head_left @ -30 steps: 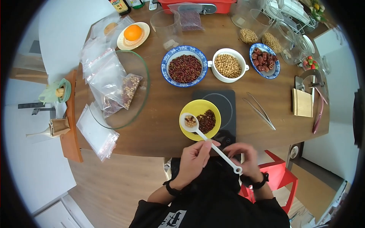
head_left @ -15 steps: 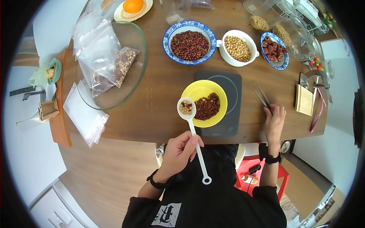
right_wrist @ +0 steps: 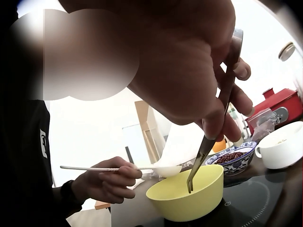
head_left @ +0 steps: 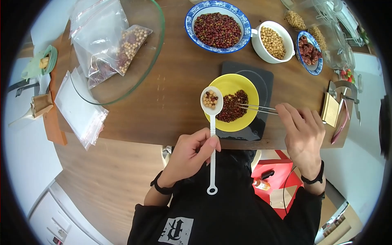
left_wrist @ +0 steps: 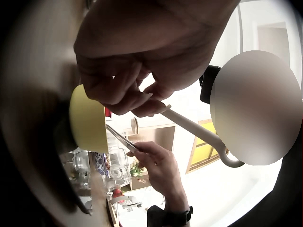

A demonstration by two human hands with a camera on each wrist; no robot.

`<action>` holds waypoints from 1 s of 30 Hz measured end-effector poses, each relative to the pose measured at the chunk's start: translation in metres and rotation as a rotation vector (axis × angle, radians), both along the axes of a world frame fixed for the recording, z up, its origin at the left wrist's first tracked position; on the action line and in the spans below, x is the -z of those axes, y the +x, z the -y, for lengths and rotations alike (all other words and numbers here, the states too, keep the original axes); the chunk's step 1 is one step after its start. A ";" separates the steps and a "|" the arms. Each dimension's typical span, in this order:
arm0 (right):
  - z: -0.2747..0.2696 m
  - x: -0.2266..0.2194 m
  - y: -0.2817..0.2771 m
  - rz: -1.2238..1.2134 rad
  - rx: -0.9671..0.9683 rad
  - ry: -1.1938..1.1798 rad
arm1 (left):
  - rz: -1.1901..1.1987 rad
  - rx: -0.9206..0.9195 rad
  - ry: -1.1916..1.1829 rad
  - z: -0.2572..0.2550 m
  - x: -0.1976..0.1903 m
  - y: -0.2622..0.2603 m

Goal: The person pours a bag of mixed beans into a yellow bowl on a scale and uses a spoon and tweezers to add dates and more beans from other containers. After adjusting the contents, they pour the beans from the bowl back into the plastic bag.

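Observation:
The left hand (head_left: 191,155) pinches the handle of a white spoon (head_left: 212,134); its bowl holds pale and dark red beans over the left rim of the yellow bowl (head_left: 252,87). Dark red beans (head_left: 234,110) lie in the yellow bowl. Metal tweezers (head_left: 261,108), gripped by the right hand (head_left: 304,136), have their tips over those beans. In the right wrist view the tweezers (right_wrist: 203,151) point down into the yellow bowl (right_wrist: 199,203), their two tips close together.
The yellow bowl stands on a black hotplate (head_left: 265,81). Behind are a blue-white bowl (head_left: 245,24) of red beans, a white pot (head_left: 290,43) of pale beans and a dish of dried fruit (head_left: 301,61). A glass bowl (head_left: 157,53) and plastic bags (head_left: 81,110) lie at left.
The right hand has picked up the tweezers from the table and brought them left to the yellow bowl. The left hand still holds the loaded spoon. The head view has shifted closer.

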State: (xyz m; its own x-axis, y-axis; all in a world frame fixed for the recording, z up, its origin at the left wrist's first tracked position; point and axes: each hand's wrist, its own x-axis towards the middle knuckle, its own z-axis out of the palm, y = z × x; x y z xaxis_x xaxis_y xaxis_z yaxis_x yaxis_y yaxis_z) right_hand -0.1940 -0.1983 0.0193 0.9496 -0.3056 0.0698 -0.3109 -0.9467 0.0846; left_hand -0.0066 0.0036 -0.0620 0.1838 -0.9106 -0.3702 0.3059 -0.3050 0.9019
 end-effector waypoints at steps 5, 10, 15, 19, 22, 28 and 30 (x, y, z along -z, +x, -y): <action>0.000 0.004 0.011 -0.040 0.031 -0.058 | -0.036 0.013 0.029 0.001 0.003 0.006; 0.001 0.004 0.013 -0.069 0.038 -0.069 | -0.038 0.038 0.028 0.002 0.002 0.011; -0.001 0.005 0.015 -0.080 0.039 -0.065 | 0.005 0.049 0.022 0.001 0.003 0.016; -0.002 0.005 0.015 -0.106 0.051 -0.066 | 0.002 0.054 0.022 0.001 0.002 0.016; -0.002 0.005 0.014 -0.108 0.057 -0.055 | -0.010 0.051 0.023 0.000 0.001 0.015; 0.002 -0.009 0.006 0.007 0.148 -0.028 | 0.005 0.054 0.022 0.000 -0.001 0.013; 0.011 -0.019 0.004 0.131 0.301 -0.011 | -0.007 0.089 0.033 0.001 0.000 0.014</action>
